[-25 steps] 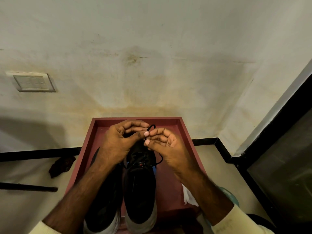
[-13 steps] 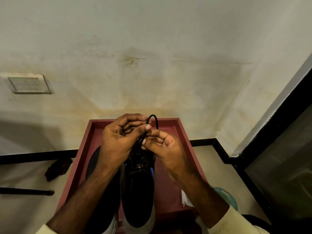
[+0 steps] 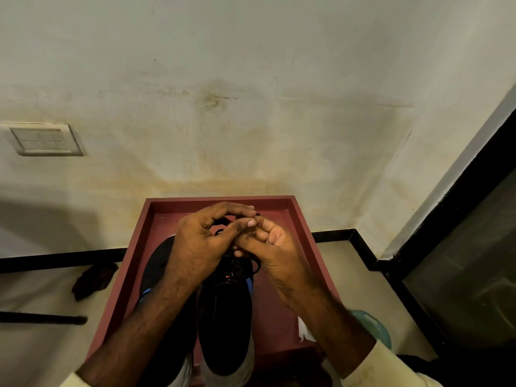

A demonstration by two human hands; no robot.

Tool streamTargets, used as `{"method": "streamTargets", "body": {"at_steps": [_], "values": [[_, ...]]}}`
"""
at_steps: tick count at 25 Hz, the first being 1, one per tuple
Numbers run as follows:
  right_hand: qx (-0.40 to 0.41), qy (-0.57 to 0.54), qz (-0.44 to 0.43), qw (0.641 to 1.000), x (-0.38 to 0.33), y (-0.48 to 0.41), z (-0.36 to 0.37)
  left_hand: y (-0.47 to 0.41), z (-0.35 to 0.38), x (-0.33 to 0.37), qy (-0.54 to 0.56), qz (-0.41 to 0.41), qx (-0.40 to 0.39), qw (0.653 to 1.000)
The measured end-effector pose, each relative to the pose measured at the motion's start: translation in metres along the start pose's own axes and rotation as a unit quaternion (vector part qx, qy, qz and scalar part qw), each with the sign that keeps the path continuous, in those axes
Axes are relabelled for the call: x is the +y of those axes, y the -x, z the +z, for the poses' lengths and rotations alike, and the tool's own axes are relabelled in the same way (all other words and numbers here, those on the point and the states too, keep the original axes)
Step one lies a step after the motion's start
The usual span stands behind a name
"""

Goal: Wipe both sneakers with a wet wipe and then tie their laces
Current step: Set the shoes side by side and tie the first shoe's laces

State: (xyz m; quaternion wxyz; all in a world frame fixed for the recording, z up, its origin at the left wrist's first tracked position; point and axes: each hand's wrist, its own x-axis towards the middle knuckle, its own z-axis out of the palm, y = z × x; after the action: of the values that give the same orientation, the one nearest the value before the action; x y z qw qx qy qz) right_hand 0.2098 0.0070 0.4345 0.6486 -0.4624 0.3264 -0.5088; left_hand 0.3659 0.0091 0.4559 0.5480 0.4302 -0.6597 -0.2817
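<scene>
Two black sneakers with white soles stand side by side, toes towards me, in a dark red tray. The right sneaker is in plain sight; the left sneaker is mostly hidden under my left forearm. Both hands meet above the right sneaker's tongue. My left hand pinches the black lace between thumb and forefinger, fingers curled. My right hand holds the same lace with curled fingers, palm turned up. A white wet wipe lies in the tray at the right, beside my right forearm.
The tray sits on a pale floor against a stained wall. A dark crumpled cloth and a black rod lie on the floor to the left. A teal round object is at the right. A dark-framed door stands at the right.
The lace loop that stood up between my fingertips is now drawn down between the hands. My left fingers have closed over it, and both hands have pressed closer together.
</scene>
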Motion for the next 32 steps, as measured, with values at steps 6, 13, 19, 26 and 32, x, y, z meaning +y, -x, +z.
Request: {"method": "streamTargets", "body": {"at_steps": [6, 13, 19, 26, 32], "values": [[-0.048, -0.015, 0.001, 0.999, 0.0, 0.002, 0.005, -0.001, -0.003, 0.0, -0.041, 0.003, 0.049, 0.998], [0.024, -0.022, 0.013, 0.999, -0.002, -0.003, 0.0, -0.002, -0.011, -0.007, -0.099, -0.014, 0.02, 0.995], [0.076, -0.041, 0.035, 0.996, -0.006, -0.004, -0.006, 0.001, -0.026, -0.007, -0.118, -0.019, -0.147, 0.982], [0.078, 0.097, 0.017, 0.992, -0.003, -0.004, -0.009, -0.002, -0.027, -0.015, -0.203, -0.012, -0.088, 0.975], [0.08, 0.188, 0.014, 0.979, 0.002, -0.007, -0.014, -0.003, -0.023, -0.02, -0.221, -0.066, -0.07, 0.97]]}}
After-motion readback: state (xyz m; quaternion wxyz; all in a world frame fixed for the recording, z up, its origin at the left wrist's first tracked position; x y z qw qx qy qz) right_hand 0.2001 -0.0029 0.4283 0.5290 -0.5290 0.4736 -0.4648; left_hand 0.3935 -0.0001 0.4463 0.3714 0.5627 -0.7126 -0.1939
